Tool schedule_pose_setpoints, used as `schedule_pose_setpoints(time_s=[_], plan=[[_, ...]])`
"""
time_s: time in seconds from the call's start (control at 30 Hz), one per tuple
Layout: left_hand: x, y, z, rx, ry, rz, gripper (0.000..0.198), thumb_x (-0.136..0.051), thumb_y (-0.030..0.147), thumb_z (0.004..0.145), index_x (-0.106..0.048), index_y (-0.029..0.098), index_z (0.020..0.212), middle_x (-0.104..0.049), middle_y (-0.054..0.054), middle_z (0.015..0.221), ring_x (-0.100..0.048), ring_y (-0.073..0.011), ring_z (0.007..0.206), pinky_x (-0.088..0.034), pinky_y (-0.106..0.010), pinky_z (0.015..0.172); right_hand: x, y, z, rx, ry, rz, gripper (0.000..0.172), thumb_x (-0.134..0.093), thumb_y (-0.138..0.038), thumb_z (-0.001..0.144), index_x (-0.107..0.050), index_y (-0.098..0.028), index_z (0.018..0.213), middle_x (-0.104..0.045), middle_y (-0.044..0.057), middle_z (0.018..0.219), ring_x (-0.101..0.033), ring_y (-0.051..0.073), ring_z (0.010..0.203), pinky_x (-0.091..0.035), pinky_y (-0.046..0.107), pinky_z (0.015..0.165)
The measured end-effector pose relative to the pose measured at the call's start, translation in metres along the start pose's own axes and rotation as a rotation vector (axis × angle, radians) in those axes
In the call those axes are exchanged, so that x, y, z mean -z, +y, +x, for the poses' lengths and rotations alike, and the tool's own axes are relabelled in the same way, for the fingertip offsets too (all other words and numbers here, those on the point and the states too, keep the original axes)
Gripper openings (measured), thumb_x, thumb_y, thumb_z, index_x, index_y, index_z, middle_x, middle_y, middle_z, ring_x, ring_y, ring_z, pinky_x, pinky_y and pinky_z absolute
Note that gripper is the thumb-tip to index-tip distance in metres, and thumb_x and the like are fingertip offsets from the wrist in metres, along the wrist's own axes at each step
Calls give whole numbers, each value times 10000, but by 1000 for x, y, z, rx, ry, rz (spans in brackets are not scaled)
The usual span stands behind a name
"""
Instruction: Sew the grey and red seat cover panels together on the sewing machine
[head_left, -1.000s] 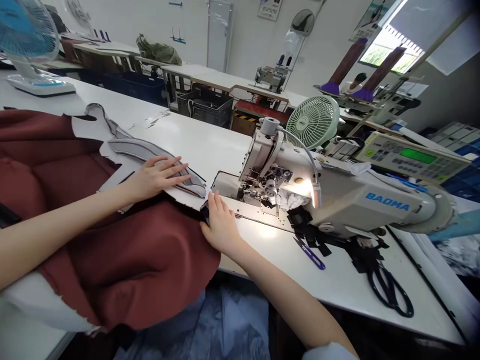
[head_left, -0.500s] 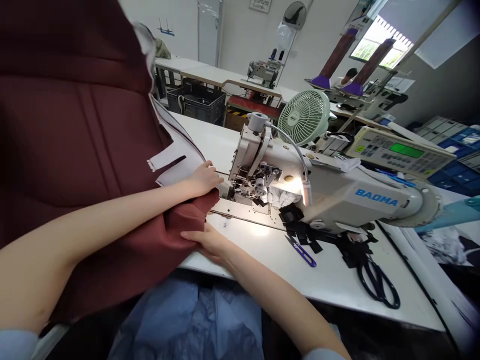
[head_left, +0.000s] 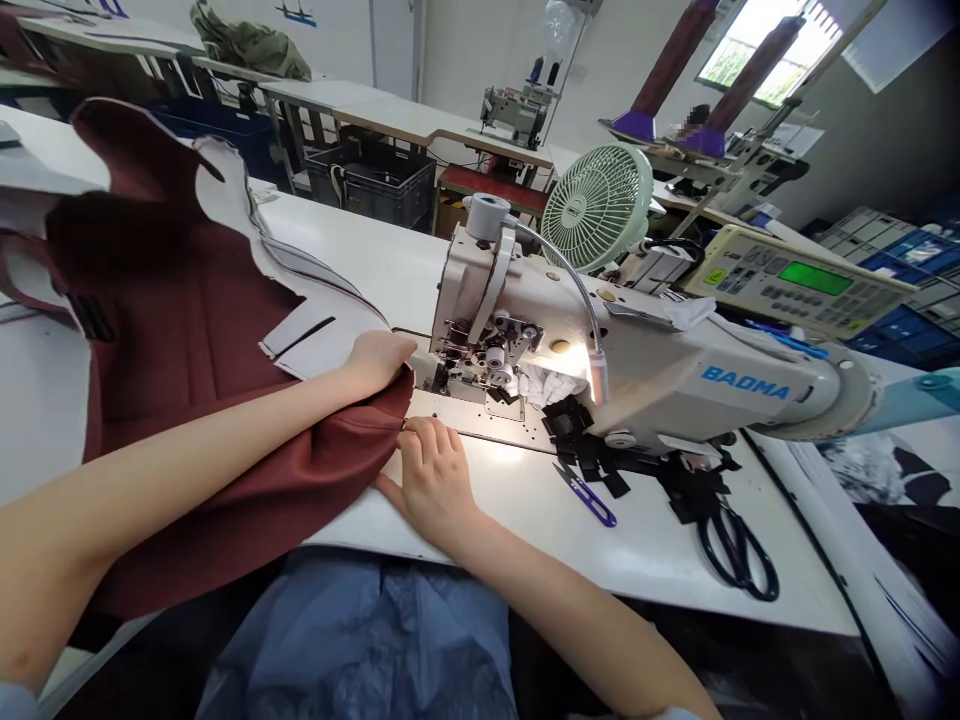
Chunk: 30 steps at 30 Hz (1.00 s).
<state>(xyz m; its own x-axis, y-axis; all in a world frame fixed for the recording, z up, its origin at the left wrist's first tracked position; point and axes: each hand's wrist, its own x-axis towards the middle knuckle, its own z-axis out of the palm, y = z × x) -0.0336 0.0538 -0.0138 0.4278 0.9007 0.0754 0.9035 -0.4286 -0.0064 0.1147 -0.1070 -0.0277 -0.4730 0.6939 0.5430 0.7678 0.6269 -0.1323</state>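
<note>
— Head view, nearest things first: what has changed since half a second ago?
— The dark red leather-look cover (head_left: 187, 330) was lifted then and filled the left of the picture. Now it is down on the white work table (head_left: 525, 520), spread away to the left, with one fold hanging over the near edge. The right hand (head_left: 429, 478) lay flat on it at the table's edge. It now sits closer to the metal needle plate, fingers bent.
— And the left hand?
— The left hand (head_left: 379, 360) is much where it was, just beside the presser foot of the white BAOMA sewing machine (head_left: 675, 385).
— How does the cover look?
— Smooth and slightly shiny, with stitched seams across it. Its edge is turned over, showing white foam backing with a dark slit in it.
— The grips?
— The left hand is clenched on the cover's edge. The right presses its bent fingertips on the fold, thumb lying out along the fabric. Whether it nips the fold I cannot tell.
— What is hard to make out?
— The left fingers are tucked out of sight, the left forearm covers part of the cover, and the needle is lost among the machine's parts. Right of the hands lie purple thread snips (head_left: 592, 497), then black scissors (head_left: 731, 545). Behind the machine stands a pale green fan (head_left: 596, 207).
</note>
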Motion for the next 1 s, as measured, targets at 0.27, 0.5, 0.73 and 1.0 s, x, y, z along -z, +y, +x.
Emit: schedule_pose_setpoints(time_s=[0.27,0.5,0.73,1.0], plan=[[13,-10,-16,-129,-8,-76,135,-517,93,726,-581,198,783,-670,-78,762,-638,-226,716,-399,-305,621,7,7,18,333,-341,42,270,-489,-350,995,-635,-191,1158,-682,100,1134,-587,241,977,-441,384,770],[0,-18,-71,-362,154,-291,175,-599,333,795,-619,191,896,-649,-116,1136,-606,-287,1083,-491,-422,954,28,26,-12,145,-565,324,308,-498,-453,1029,-647,-297,1248,-641,14,1380,-515,172,1296,-280,395,1108],[-9,-14,-84,-449,145,-304,556,-487,244,923,-400,211,1471,-521,-97,1479,-520,-224,1324,-397,-384,1118,29,29,-7,123,-641,334,277,-496,-397,1036,-665,-307,1234,-632,-5,1391,-322,222,1478,-228,439,1133],[-3,-12,-101,-224,196,-254,321,-497,338,901,-607,211,1174,-662,-95,1223,-634,-253,1102,-459,-419,1022,21,41,-7,204,-598,313,298,-540,-411,1008,-673,-319,1258,-577,67,1415,-412,223,1427,-290,415,1129]])
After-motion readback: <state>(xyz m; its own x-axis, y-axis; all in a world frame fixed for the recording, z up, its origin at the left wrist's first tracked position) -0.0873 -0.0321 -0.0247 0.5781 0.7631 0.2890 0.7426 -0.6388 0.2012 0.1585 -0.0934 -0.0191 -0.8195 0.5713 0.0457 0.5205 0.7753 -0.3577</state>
